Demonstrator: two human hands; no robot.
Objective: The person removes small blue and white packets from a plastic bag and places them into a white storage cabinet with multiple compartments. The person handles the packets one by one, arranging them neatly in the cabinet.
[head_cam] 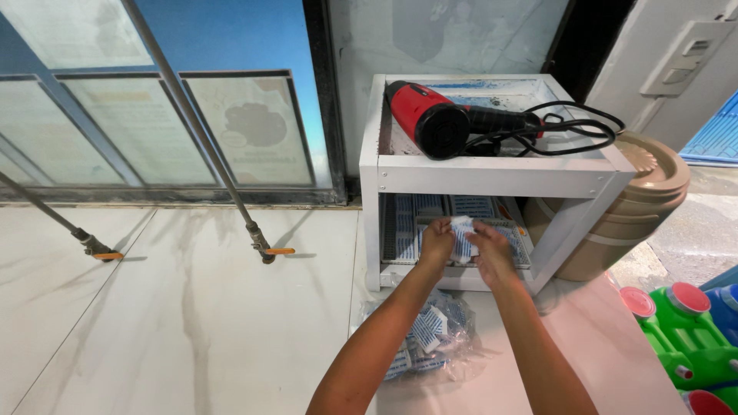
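Item: small sachet (pixel 463 237), white with blue print, flat and rectangular. Held in front of the lower shelf (pixel 453 278) of a white stand (pixel 492 175), above a grey tray (pixel 516 230) of similar packets.
Handling: likely light, soft and pliable, perhaps a little slick; best pinched at the edges.
Hands: left hand (pixel 436 240) and right hand (pixel 490 247) both closed in a fingertip pinch on the sachet, one at each side.
Nearby: clear bag of like sachets (pixel 427 335) on the floor; red and black hair dryer (pixel 442 119) with coiled cord on top shelf; tan lidded bin (pixel 638 207) beside stand.
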